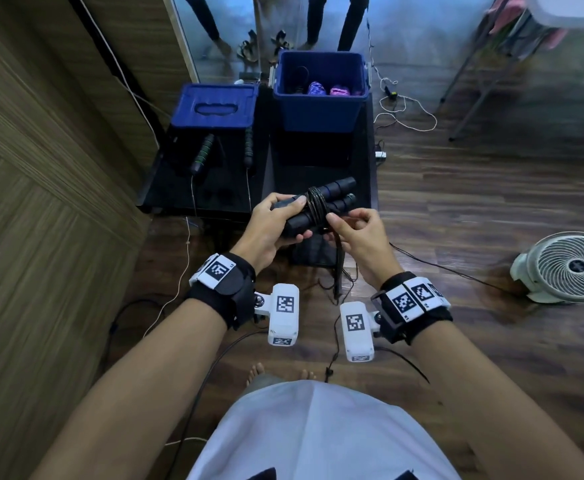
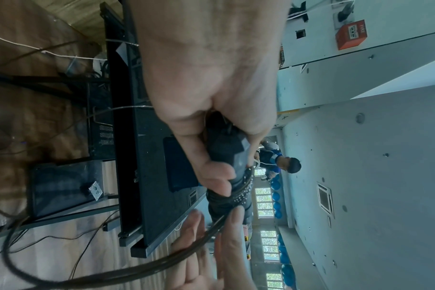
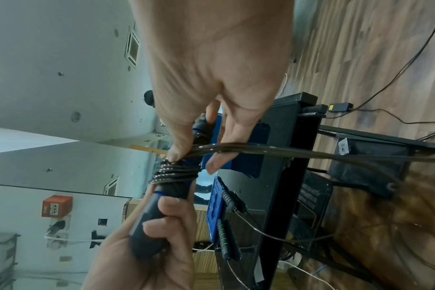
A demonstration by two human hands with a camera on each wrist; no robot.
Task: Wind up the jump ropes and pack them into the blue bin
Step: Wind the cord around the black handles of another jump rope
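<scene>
While my left hand (image 1: 272,226) gripped both black handles (image 1: 321,206) together, my right hand (image 1: 354,233) pinched the loose cord (image 3: 273,152) just beside the coils, mid-wind; next I'd need more tight wraps, then the blue bin (image 1: 320,105) behind.

Head cam looks down; wrist cams close, sideways-rolled; all share hands (image 1: 318,223).
</scene>
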